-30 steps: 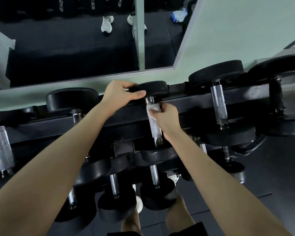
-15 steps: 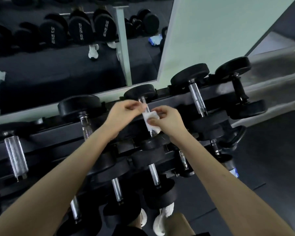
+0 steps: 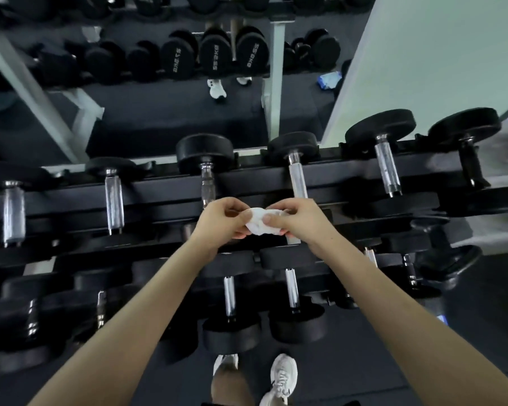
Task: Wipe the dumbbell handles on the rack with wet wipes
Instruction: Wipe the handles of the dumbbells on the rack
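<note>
Being pinched from both sides, the wet wipe (image 3: 258, 223) is held bunched at frame centre, just in front of the top rail (image 3: 159, 190), off every handle. It is gripped by curled fingertips of the left hand (image 3: 222, 219) and right hand (image 3: 301, 221). Risk judged: the wipe could be dropped between tiers if one pinch is loosened during refolding. The nearest handle (image 3: 298, 180), upper centre-right, is bounded by its black head (image 3: 292, 148) above, so strokes are boxed in; open room is left above the top row.
</note>
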The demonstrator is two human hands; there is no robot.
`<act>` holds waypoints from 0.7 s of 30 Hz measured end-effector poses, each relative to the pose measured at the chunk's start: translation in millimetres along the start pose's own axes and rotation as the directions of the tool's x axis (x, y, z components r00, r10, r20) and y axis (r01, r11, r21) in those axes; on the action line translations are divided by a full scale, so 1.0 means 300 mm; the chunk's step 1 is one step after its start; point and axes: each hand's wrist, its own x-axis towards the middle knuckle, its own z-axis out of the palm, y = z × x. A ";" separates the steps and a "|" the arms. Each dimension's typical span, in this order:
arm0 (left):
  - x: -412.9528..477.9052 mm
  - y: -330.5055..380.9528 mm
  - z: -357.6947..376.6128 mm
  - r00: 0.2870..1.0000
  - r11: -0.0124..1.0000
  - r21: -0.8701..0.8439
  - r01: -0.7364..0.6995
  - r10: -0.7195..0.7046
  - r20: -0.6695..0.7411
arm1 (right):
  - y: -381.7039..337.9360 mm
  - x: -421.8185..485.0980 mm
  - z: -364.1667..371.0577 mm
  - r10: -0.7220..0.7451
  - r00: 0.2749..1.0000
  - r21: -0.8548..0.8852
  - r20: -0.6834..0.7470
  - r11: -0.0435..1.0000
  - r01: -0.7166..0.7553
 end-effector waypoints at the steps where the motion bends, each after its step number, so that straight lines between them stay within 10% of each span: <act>1: -0.003 -0.016 -0.022 0.999 1.000 0.029 -0.007 0.008 -0.038 | -0.001 0.009 0.032 -0.026 0.999 -0.065 -0.027 0.998 0.024; 8: 0.103 -0.094 -0.185 0.981 0.974 0.227 -0.021 0.064 -0.181 | -0.058 0.165 0.267 -0.207 0.937 -0.701 -0.281 0.711 -0.054; 21: 0.389 -0.191 -0.339 0.980 0.865 0.501 -0.044 0.134 -0.145 | -0.076 0.427 0.484 -0.104 0.856 -0.714 -0.506 0.607 -0.348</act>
